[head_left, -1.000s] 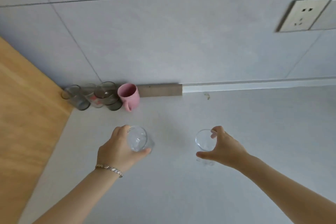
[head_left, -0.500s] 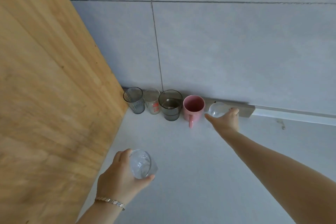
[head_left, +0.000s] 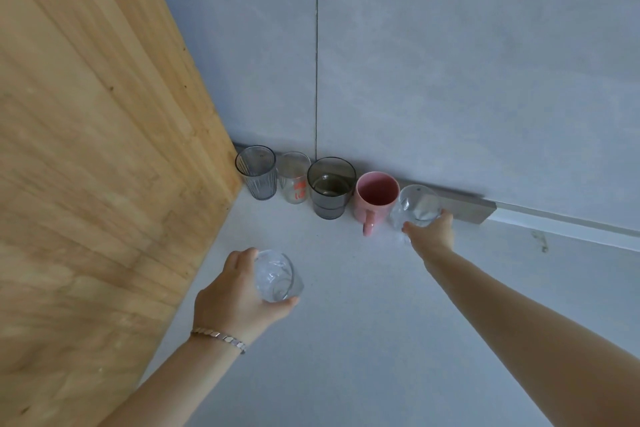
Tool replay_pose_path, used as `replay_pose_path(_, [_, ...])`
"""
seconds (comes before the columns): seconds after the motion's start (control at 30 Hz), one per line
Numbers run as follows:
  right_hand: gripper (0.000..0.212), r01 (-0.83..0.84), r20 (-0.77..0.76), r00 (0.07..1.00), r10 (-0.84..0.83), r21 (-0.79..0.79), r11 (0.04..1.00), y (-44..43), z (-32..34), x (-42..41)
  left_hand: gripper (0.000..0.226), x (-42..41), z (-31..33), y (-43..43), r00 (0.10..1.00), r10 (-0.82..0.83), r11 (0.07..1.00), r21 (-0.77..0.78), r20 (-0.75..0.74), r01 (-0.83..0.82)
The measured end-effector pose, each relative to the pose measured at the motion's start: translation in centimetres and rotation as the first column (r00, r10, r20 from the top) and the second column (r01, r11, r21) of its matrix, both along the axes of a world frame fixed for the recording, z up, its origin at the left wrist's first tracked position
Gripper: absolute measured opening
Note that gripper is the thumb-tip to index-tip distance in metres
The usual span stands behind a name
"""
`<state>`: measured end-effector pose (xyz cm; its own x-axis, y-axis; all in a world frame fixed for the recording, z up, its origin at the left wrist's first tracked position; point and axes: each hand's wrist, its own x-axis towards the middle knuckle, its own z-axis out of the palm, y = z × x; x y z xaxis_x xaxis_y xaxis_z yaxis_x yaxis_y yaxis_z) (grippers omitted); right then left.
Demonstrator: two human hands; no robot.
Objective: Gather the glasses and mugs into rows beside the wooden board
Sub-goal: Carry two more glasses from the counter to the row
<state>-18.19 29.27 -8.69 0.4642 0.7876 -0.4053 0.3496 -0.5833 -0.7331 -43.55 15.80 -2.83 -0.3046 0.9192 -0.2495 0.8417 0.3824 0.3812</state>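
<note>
Head view: a pale grey surface (head_left: pixel 346 357) runs back to a grey tiled wall (head_left: pixel 450 80), and a large light wooden board (head_left: pixel 86 149) stands along the surface's left edge.

Four vessels stand upright in a row along the back edge, starting at the back left corner. First is a ribbed smoky-grey glass tumbler (head_left: pixel 258 173) just beside the board, then a clear glass with red print (head_left: pixel 294 178). After those come a wide dark-grey glass tumbler (head_left: pixel 330 189) and a pink ceramic mug (head_left: pixel 375 198) with its handle pointing to the front edge. Neighbours in the row stand close or touching.

The right hand (head_left: pixel 431 234) reaches to the back edge, its fingers and thumb curled round a clear round glass (head_left: pixel 415 206). This glass sits just right of the pink mug, in front of a grey metal strip (head_left: pixel 467 208) at the foot of the wall. It looks tilted, and whether its base rests on the surface cannot be told.

The left hand (head_left: pixel 239 295) is near the left edge, close to the board and well in front of the row. It grips a second clear glass with a faceted body (head_left: pixel 277 276), which is tilted with its mouth turned up and away from the board. A thin metal bracelet (head_left: pixel 218 338) circles that wrist.
</note>
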Motion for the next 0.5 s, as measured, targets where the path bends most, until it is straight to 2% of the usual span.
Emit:
replay_pose_path(0.13, [0.075, -0.109, -0.010, 0.994, 0.109, -0.050, 0.993, -1.2, 0.2, 0.6, 0.079, 0.0, 0.1, 0.0, 1.000, 0.003, 1.000, -0.009, -0.012, -0.003])
replay_pose_path(0.2, [0.080, -0.181, 0.013, 0.983, 0.184, -0.137, 0.974, -2.2, 0.2, 1.3, 0.078, -0.2, 0.2, 0.3, 0.999, 0.032, 0.999, -0.022, -0.027, -0.033])
replay_pose_path(0.23, [0.077, -0.216, 0.042, 0.973, 0.229, -0.202, 0.955, -2.8, 0.1, 1.6, 0.078, -0.3, 0.3, 0.7, 0.998, 0.057, 0.998, -0.018, -0.030, -0.057])
replay_pose_path(0.33, [0.047, -0.348, 0.073, 0.913, 0.400, -0.370, 0.861, -4.6, 0.0, 1.9, 0.079, -1.6, 0.4, 3.2, 0.988, 0.146, 0.989, 0.020, -0.049, -0.146])
replay_pose_path(0.4, [0.037, -0.429, 0.047, 0.873, 0.486, -0.399, 0.810, -5.6, 0.2, 1.6, 0.080, -2.8, 0.1, 5.9, 0.979, 0.182, 0.983, 0.019, -0.088, -0.181])
replay_pose_path(0.5, [0.034, -0.487, 0.038, 0.840, 0.541, -0.385, 0.784, -6.4, 0.3, 1.2, 0.075, -4.2, -0.4, 9.6, 0.973, 0.210, 0.978, 0.023, -0.098, -0.209])
